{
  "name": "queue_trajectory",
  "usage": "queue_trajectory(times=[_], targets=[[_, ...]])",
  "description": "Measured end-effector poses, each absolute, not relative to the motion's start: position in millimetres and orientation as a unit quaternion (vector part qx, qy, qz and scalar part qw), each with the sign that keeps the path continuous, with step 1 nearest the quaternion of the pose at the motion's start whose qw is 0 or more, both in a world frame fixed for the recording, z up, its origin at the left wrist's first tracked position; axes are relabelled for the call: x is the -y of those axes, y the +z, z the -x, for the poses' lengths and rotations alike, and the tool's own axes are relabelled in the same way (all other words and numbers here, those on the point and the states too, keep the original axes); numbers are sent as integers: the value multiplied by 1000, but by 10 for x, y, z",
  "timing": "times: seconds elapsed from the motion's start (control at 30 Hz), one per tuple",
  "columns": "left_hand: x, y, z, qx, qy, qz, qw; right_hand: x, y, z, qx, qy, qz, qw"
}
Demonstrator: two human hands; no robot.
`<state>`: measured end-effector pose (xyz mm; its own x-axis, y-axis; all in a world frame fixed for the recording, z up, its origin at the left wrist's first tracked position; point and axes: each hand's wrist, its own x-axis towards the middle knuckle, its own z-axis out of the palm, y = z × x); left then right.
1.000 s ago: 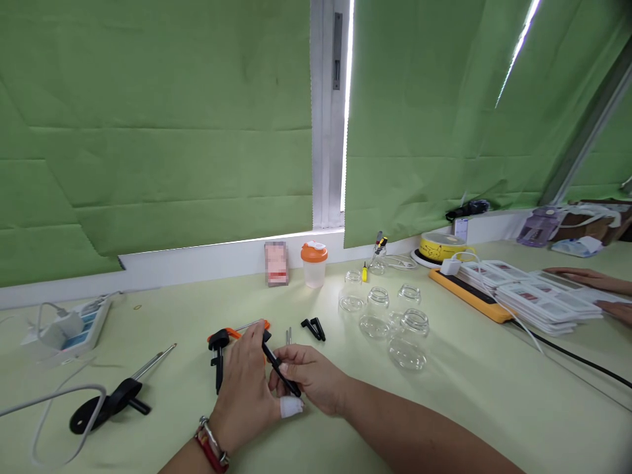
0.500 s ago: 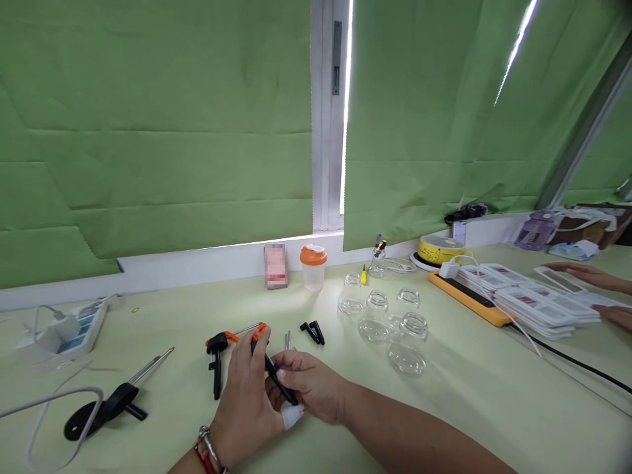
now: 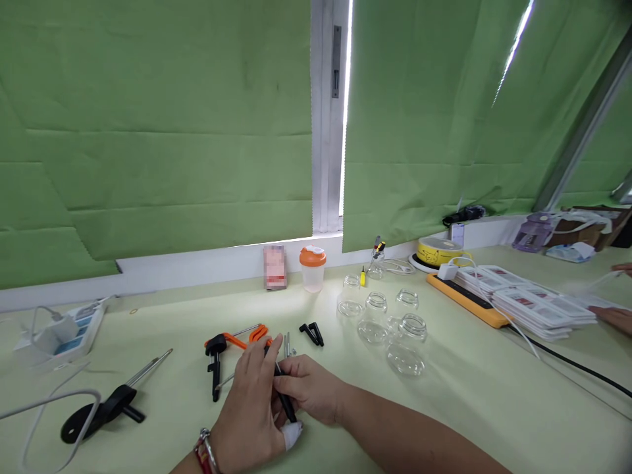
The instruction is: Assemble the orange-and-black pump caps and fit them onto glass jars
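Both hands are closed around a black handle-like part [image 3: 286, 403] held low over the table. My left hand [image 3: 251, 401], with a white wrap on its thumb, grips it from the left; my right hand [image 3: 312, 387] pinches it from the right. A thin metal rod [image 3: 226, 381] shows beyond my left hand, partly hidden. Just behind the fingers lie orange pieces [image 3: 258, 332] and small metal pins [image 3: 287, 343]. Left of my left hand is a black clamp-like part [image 3: 216, 359]. Two short black pegs [image 3: 312, 333] lie beyond my right hand.
At left lie a black tool with a metal shaft [image 3: 118, 401], a power strip [image 3: 74, 336] and a white cable [image 3: 79, 394]. Glass jars [image 3: 405, 359] stand right, an orange-lidded cup [image 3: 313, 268] behind. Farther right are an orange-edged power strip [image 3: 467, 301], stacked cards [image 3: 536, 303] and another person's hand [image 3: 612, 318].
The black part has turned steeper in my hands, and its lower end has dropped slightly. More orange pieces and the metal rod show around my left hand. The other person's hands have moved right.
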<state>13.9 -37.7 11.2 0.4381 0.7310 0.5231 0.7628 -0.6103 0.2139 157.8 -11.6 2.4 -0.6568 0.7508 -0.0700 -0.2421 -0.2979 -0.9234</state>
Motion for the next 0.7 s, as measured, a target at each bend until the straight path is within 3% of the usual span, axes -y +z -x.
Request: queue_trajectory(times=[0.7], targets=[[444,112,-184,466,-271,842,-8,155,102,-1531,438,754,340,352]])
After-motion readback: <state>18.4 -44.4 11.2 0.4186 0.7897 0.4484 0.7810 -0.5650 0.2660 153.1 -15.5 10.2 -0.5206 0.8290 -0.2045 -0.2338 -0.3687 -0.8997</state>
